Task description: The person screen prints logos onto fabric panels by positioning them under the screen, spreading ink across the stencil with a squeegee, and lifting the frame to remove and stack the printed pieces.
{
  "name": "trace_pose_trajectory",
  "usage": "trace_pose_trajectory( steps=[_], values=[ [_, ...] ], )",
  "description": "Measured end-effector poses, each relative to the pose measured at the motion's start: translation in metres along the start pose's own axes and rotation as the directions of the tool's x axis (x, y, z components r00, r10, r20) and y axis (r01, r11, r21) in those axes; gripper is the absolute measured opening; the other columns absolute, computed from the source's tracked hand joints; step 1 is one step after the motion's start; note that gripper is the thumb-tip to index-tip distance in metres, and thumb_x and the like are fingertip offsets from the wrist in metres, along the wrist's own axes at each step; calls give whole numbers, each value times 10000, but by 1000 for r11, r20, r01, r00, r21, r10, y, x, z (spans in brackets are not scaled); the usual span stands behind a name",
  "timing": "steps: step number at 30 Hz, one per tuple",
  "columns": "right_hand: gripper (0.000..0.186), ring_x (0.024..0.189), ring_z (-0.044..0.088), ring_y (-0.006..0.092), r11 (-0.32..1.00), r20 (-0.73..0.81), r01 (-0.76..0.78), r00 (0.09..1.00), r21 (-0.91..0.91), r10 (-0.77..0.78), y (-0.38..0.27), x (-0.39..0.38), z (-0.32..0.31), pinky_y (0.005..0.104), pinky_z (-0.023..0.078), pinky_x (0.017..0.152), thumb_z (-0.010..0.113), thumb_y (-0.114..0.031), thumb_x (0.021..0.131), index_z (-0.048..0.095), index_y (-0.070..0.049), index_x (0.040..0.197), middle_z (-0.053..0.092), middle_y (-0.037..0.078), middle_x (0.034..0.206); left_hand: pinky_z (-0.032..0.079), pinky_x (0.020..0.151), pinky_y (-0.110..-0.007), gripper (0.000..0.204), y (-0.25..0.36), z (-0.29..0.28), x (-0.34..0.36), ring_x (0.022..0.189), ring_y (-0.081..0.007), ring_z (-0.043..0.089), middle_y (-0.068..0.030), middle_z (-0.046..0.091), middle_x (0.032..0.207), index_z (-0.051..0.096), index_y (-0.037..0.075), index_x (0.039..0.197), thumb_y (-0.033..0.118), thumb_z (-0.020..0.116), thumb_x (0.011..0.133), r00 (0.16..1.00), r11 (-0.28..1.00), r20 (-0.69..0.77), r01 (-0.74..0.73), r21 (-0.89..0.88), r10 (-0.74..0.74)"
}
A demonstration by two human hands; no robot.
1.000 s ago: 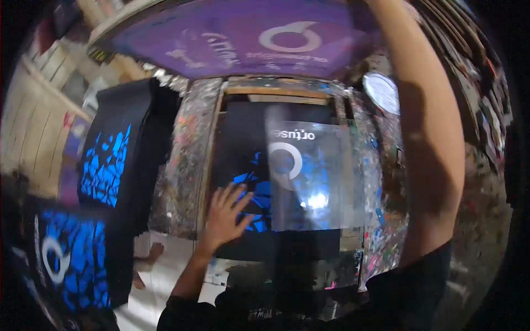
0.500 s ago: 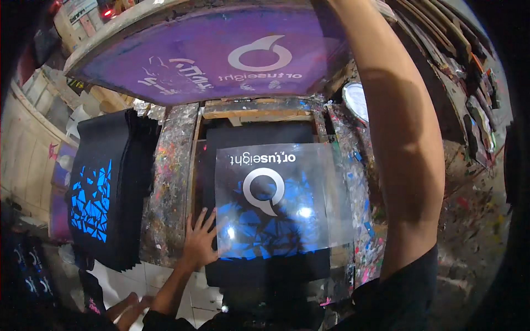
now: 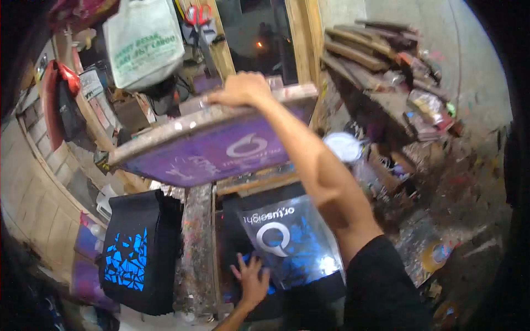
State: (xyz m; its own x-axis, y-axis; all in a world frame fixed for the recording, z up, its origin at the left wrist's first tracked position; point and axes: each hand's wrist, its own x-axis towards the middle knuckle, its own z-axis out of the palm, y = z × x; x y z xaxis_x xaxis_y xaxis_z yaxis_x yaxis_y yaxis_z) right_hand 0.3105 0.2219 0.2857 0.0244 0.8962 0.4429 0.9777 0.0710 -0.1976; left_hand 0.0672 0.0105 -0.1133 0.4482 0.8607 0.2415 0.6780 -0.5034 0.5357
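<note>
My right hand (image 3: 243, 89) is wrapped over the far top edge of a wooden-framed screen-printing screen (image 3: 204, 149), which stands raised and tilted with its purple mesh facing me. Below it, a black fabric piece (image 3: 234, 212) lies flat on the printing board. A clear plastic sheet (image 3: 301, 237) with a white ring-shaped logo and lettering lies askew on the fabric. Blue shard-like print shows through the sheet and past its left edge. My left hand (image 3: 253, 280), fingers spread, rests on the fabric beside the sheet's lower left edge.
A thick stack of black fabric pieces (image 3: 127, 259) with blue shard print stands at the left. A paint-stained wooden rail (image 3: 197, 248) runs between it and the board. Beyond are a white bag (image 3: 144, 47), a white round lid or tub (image 3: 343, 146) and piled wooden boards (image 3: 367, 52).
My view has tilted up, bringing my right hand into sight on the screen. My left hand has moved inward onto the fabric. The clear sheet now lies turned, uncovering blue print at its left.
</note>
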Motion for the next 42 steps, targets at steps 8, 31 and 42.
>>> trace_pose_trajectory(
  steps=[8, 31, 42],
  values=[
    [729, 844, 720, 363, 994, -184, 64, 980, -86, -79, -19, -108, 11, 487, 508, 776, 527, -743, 843, 754, -60, 962, 729, 209, 851, 591, 731, -321, 316, 113, -74, 90, 877, -199, 685, -137, 663, 1120, 585, -3, 1204, 255, 566, 1023, 906, 323, -399, -338, -884, -143],
    [271, 696, 708, 325, 926, 335, 352, 896, -134, -292, 63, -187, 286, 464, 537, 586, 622, -276, 881, 645, -105, 1090, 699, 164, 768, 571, 885, -366, 368, -46, -37, -77, 1008, -219, 670, -144, 613, 1195, 510, -19, 1276, 240, 582, 1025, 789, 102, 311, 423, -900, -530],
    [278, 617, 677, 259, 958, 181, 277, 948, -70, -261, 35, -271, 265, 409, 522, 562, 660, -300, 846, 560, -83, 988, 650, 95, 777, 548, 717, -344, 371, -46, -57, -55, 792, -211, 678, -160, 686, 929, 571, -24, 1151, 325, 551, 1025, 681, 184, 524, 682, -708, -512]
  ],
)
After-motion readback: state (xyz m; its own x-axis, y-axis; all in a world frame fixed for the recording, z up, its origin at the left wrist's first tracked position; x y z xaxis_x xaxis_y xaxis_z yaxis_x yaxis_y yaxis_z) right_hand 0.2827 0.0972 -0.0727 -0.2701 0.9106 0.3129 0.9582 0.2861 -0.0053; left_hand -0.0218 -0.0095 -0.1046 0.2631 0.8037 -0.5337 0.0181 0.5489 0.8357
